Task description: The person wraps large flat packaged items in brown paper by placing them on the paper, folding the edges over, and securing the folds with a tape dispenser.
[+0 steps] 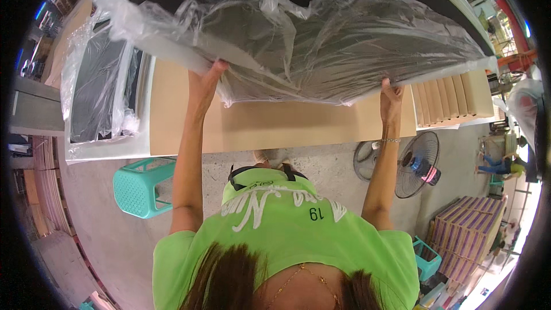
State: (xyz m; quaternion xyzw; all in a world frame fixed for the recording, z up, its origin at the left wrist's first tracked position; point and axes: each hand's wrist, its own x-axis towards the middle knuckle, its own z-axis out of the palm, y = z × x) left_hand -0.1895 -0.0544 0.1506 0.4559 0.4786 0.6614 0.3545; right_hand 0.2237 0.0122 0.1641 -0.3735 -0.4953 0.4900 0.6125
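Two hands [204,83] [391,95] grip crumpled clear plastic [293,51], most of their fingers hidden behind its near edge

We hold the clear plastic [344,46] with our left hand [204,83] and right hand [392,96]. Brown cardboard [287,123] lies below our fingers, a wrapped dark panel [94,83] to their left, stacked brown pieces [447,100] to their right. Nearer us than our fingers stand a green stool [138,186] and a fan [418,148].

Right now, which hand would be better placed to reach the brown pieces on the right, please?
Probably the right hand: it is nearer the brown pieces, though it would need to release the clear plastic; the left hand grips that plastic farther away.
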